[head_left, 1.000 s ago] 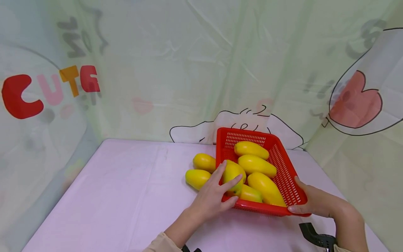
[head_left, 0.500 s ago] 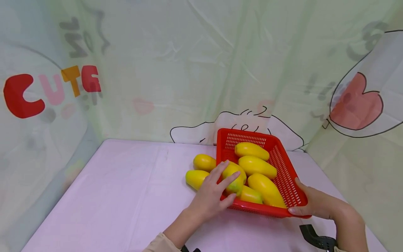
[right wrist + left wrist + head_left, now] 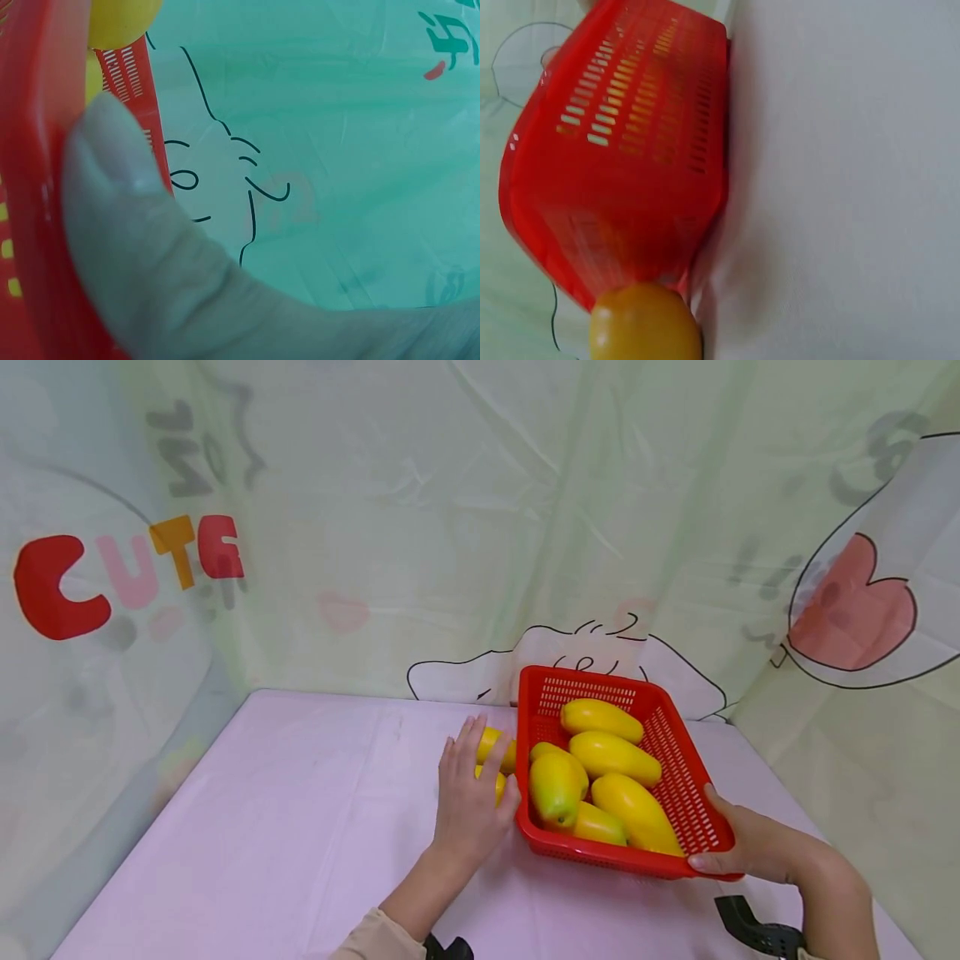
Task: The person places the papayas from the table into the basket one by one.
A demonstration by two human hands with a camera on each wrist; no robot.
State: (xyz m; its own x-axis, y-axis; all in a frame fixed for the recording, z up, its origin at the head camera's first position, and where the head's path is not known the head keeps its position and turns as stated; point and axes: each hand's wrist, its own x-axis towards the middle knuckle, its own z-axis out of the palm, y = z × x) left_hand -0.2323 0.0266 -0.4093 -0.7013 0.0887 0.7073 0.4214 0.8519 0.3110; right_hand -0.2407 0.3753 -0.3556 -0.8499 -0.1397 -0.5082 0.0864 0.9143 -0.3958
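Note:
My right hand (image 3: 757,839) grips the front right corner of a red plastic basket (image 3: 622,858); in the right wrist view its thumb (image 3: 127,195) lies over the rim. Several yellow mangoes (image 3: 615,758) lie inside the basket, one with a greenish end (image 3: 555,789) near the left wall. To the left of the basket, my left hand (image 3: 468,802) reaches over two more mangoes, the farther mango (image 3: 495,750) and the nearer mango (image 3: 498,785), both partly covered by it. Its fingers are extended and spread. The left wrist view shows the basket wall and one mango (image 3: 645,326), not the hand.
A pale pink-white cloth covers the table (image 3: 337,827). Printed curtains (image 3: 390,527) hang at the back and both sides, and the basket's far end is close to the back one. Black straps (image 3: 757,931) are on the wrists.
My left hand has left the mango at the basket's left side and moved left over the two mangoes outside. The right hand keeps its hold, and the basket has barely moved.

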